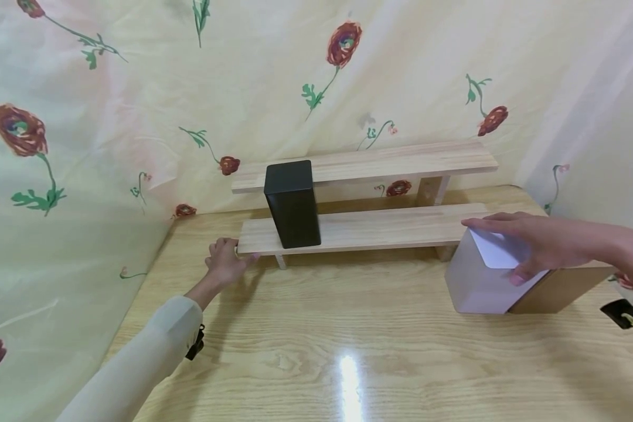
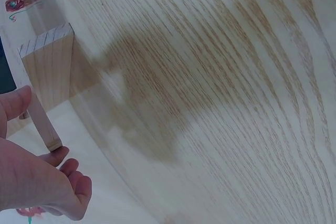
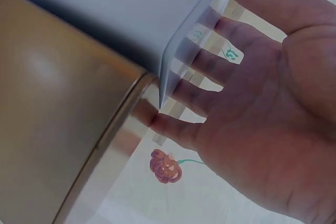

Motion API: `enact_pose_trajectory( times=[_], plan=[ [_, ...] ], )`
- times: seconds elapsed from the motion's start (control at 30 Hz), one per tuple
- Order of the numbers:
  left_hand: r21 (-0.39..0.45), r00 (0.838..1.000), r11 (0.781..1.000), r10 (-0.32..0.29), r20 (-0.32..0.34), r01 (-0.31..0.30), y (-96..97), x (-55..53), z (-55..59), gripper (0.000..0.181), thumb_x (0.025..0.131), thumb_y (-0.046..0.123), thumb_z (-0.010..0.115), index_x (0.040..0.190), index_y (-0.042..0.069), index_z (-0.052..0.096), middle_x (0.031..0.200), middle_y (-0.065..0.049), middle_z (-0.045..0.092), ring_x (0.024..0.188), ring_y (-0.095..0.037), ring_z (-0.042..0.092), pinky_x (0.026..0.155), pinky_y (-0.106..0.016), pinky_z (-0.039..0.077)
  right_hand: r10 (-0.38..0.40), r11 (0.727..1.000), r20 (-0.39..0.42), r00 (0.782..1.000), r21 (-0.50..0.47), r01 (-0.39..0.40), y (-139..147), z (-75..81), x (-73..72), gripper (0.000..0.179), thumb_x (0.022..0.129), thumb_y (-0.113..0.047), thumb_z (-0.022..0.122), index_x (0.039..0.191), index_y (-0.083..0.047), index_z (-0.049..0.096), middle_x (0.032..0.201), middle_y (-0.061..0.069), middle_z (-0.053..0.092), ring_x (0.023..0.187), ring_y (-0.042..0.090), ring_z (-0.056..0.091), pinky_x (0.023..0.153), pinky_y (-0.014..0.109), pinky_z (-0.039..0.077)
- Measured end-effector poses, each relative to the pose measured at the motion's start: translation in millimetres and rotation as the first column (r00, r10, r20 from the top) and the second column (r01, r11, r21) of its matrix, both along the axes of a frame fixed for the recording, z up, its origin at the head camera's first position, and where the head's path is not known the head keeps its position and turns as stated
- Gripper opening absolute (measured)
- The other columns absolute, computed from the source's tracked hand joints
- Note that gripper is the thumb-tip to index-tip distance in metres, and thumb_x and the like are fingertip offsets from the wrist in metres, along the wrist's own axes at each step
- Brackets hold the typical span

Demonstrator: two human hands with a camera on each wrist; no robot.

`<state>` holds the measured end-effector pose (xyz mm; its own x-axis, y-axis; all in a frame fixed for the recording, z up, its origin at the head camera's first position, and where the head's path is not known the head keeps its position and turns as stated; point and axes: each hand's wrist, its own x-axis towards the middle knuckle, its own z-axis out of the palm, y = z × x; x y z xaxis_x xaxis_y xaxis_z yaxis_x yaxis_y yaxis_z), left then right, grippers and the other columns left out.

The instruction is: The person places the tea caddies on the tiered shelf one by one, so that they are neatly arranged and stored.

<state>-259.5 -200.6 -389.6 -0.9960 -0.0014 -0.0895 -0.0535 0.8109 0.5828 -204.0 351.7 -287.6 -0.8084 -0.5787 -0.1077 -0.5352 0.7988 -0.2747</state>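
My left hand point(image 1: 225, 261) pinches the left end of the lower board of a two-tier wooden shelf point(image 1: 395, 227). In the left wrist view, the thumb is on one face of the board point(image 2: 44, 124) and a fingertip on the other; the remaining fingers curl. Over at the right, my right hand point(image 1: 551, 240) spans the top of a white rectangular box point(image 1: 477, 284), thumb on the near side and fingers reaching over the far edge. The right wrist view has those fingers along the rim of the white box point(image 3: 126, 3).
A black upright box point(image 1: 294, 205) stands on the lower board near its left end. Touching the white box on its right is a gold-brown box point(image 1: 559, 290). Flower-patterned cloth point(image 1: 274, 76) hangs behind and beside the wood-grain table point(image 1: 274, 351).
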Motion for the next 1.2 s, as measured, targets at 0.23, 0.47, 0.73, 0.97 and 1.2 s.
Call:
enact_pose_trajectory(
  times=[0.23,0.47,0.73,0.97,1.2],
  plan=[
    [0.010,1.000,1.000,0.001,-0.003,-0.001,-2.0,1.8,-1.7,0.064,0.090,0.036,0.067,0.132,-0.009,0.046,0.135,-0.025,0.038,0.121,-0.040,0.027,0.095,-0.057,0.022,-0.005,1.000,-0.017,1.000,-0.002,0.005,-2.6,0.4,5.7,0.106,0.057,-0.037,0.090,0.148,-0.021,0.038,0.128,0.001,0.052,0.096,0.008,0.045,0.074,0.025,0.042],
    [0.013,1.000,1.000,-0.017,-0.017,0.017,-4.1,3.3,-3.0,0.064,0.090,0.037,0.066,0.132,-0.008,0.046,0.134,-0.025,0.037,0.120,-0.040,0.027,0.094,-0.057,0.021,-0.033,0.999,0.021,0.999,-0.036,0.034,-7.7,2.0,11.7,0.102,0.058,-0.033,0.092,0.146,-0.020,0.041,0.124,-0.001,0.051,0.094,0.014,0.044,0.071,0.025,0.041],
    [0.019,0.999,0.999,-0.029,-0.018,0.030,-6.5,5.5,-4.6,0.063,0.090,0.035,0.067,0.132,-0.008,0.047,0.135,-0.026,0.036,0.121,-0.040,0.026,0.094,-0.058,0.021,-0.020,0.999,-0.048,0.999,-0.034,0.019,-11.0,-2.0,16.7,0.101,0.054,-0.034,0.093,0.142,-0.020,0.046,0.118,-0.007,0.054,0.092,0.009,0.045,0.071,0.025,0.041],
    [0.011,1.000,1.000,-0.025,-0.015,0.026,-6.5,5.5,-5.6,0.064,0.091,0.034,0.066,0.132,-0.010,0.045,0.136,-0.028,0.036,0.122,-0.042,0.026,0.095,-0.059,0.021,0.049,0.998,-0.147,0.988,-0.030,-0.054,-18.6,-0.3,16.8,0.098,0.054,-0.035,0.093,0.140,-0.023,0.048,0.116,-0.017,0.054,0.094,0.004,0.044,0.072,0.026,0.039],
    [0.004,1.000,1.000,-0.028,-0.014,0.028,-6.9,5.0,-5.7,0.067,0.091,0.036,0.065,0.133,-0.012,0.043,0.138,-0.028,0.035,0.122,-0.042,0.026,0.095,-0.059,0.022,0.108,0.994,-0.185,0.977,-0.005,-0.111,-35.0,11.1,15.1,0.096,0.058,-0.042,0.091,0.141,-0.023,0.047,0.124,-0.015,0.055,0.099,0.007,0.047,0.077,0.029,0.039]
  ],
)
